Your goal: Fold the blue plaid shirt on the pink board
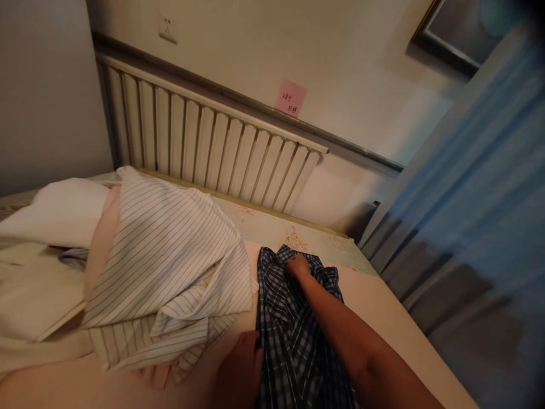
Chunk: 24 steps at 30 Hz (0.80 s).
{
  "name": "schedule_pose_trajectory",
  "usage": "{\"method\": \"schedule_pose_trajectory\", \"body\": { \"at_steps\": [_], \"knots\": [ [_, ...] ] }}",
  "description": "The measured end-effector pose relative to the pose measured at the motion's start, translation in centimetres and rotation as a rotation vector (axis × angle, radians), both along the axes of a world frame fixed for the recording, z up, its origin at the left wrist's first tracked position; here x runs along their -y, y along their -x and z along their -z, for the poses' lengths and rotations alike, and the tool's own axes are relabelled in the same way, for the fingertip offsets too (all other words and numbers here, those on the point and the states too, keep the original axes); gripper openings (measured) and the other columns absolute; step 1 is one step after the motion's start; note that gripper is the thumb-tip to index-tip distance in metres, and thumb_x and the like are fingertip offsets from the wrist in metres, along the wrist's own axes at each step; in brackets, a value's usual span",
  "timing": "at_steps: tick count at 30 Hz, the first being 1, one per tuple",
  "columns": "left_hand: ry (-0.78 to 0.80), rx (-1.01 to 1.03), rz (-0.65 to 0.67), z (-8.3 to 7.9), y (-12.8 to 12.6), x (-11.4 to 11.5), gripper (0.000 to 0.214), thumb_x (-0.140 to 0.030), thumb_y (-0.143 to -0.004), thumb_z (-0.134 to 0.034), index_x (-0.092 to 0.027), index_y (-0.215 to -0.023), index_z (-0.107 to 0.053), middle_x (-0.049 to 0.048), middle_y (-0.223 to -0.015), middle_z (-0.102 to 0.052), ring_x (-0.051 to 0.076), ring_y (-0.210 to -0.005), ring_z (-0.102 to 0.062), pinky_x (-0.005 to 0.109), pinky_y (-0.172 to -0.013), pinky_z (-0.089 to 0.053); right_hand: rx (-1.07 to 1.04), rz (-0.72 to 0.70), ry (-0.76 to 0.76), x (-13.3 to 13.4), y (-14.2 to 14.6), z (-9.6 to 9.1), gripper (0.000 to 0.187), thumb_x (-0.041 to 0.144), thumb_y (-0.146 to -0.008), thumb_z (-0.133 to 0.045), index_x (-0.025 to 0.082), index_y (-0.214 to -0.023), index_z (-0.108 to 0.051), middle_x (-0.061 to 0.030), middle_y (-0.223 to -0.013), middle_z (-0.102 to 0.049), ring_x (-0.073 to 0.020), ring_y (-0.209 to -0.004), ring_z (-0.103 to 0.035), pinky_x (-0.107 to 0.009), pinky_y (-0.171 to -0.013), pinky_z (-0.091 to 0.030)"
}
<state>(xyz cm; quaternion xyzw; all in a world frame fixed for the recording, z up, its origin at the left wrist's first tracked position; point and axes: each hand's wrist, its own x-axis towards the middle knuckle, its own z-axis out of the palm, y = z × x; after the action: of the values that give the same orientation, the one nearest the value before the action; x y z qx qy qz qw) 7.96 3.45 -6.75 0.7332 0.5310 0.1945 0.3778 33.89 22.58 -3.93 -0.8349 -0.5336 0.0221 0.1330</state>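
A dark blue and white plaid shirt [276,341] lies on the bed, its lower part cut off by the bottom of the view. My right hand [299,266] is closed on the cloth near the shirt's far end, and the right forearm crosses over its right side. At the near left edge of the shirt is my left hand [240,366], dim and partly out of view; its thumb and fingers pinch the cloth there. Left of the shirt, a white striped cloth [166,244] is heaped in loose folds.
White and cream cloths [63,210] lie piled at the far left. The bed [361,295] has a pale pink cover over a floral mattress. Behind it stand a radiator [208,142] and a wall with a pink note [291,97]. A blue curtain [468,199] hangs at the right.
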Motion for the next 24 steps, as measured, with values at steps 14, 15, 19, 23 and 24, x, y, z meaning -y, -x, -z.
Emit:
{"method": "schedule_pose_trajectory", "body": {
  "at_steps": [14, 15, 19, 23, 24],
  "knots": [
    [-0.015, 0.048, -0.01, 1.1, 0.0, -0.2, 0.032, -0.023, -0.086, -0.037, -0.022, -0.112, -0.056, 0.0046, -0.114, -0.062, 0.015, -0.102, -0.058, 0.025, -0.087, -0.04, -0.015, 0.051, -0.156, 1.8, 0.7, 1.5, 0.031, 0.018, -0.078, -0.054, 0.017, -0.106, -0.067, -0.0079, -0.098, -0.071, -0.0177, -0.09, -0.066, -0.021, -0.074, -0.044],
    [-0.017, 0.049, -0.012, 1.1, 0.0, -0.2, 0.031, -0.023, -0.086, -0.037, -0.022, -0.111, -0.056, 0.0045, -0.114, -0.062, 0.015, -0.102, -0.058, 0.025, -0.087, -0.04, -0.021, 0.048, -0.148, 1.7, 0.7, 1.7, 0.03, 0.018, -0.077, -0.055, 0.017, -0.105, -0.067, -0.0071, -0.095, -0.072, -0.0172, -0.086, -0.066, -0.021, -0.072, -0.045],
    [-0.019, 0.079, -0.016, 1.0, -0.1, -0.1, 0.031, -0.025, -0.086, -0.038, -0.023, -0.112, -0.055, 0.0036, -0.114, -0.063, 0.015, -0.103, -0.058, 0.024, -0.088, -0.04, -0.029, 0.021, -0.121, 1.2, 0.8, 2.1, 0.022, 0.017, -0.075, -0.057, 0.02, -0.093, -0.07, -0.0031, -0.083, -0.072, -0.0155, -0.078, -0.066, -0.02, -0.069, -0.044],
    [-0.002, 0.082, -0.024, 1.1, -0.2, -0.2, 0.032, -0.025, -0.086, -0.039, -0.022, -0.113, -0.055, 0.0041, -0.113, -0.064, 0.015, -0.103, -0.059, 0.025, -0.089, -0.04, 0.007, 0.062, -0.154, 1.3, 0.8, 1.7, 0.022, 0.018, -0.082, -0.05, 0.019, -0.088, -0.07, -0.0063, -0.088, -0.073, -0.017, -0.086, -0.066, -0.021, -0.074, -0.044],
    [-0.003, 0.083, -0.023, 1.1, -0.2, -0.2, 0.033, -0.025, -0.086, -0.039, -0.022, -0.113, -0.055, 0.0042, -0.114, -0.064, 0.015, -0.103, -0.058, 0.025, -0.089, -0.04, 0.018, 0.088, -0.167, 1.4, 0.6, 1.5, 0.025, 0.018, -0.084, -0.046, 0.018, -0.09, -0.07, -0.0082, -0.09, -0.072, -0.0178, -0.087, -0.066, -0.022, -0.075, -0.043]
  ]
}}
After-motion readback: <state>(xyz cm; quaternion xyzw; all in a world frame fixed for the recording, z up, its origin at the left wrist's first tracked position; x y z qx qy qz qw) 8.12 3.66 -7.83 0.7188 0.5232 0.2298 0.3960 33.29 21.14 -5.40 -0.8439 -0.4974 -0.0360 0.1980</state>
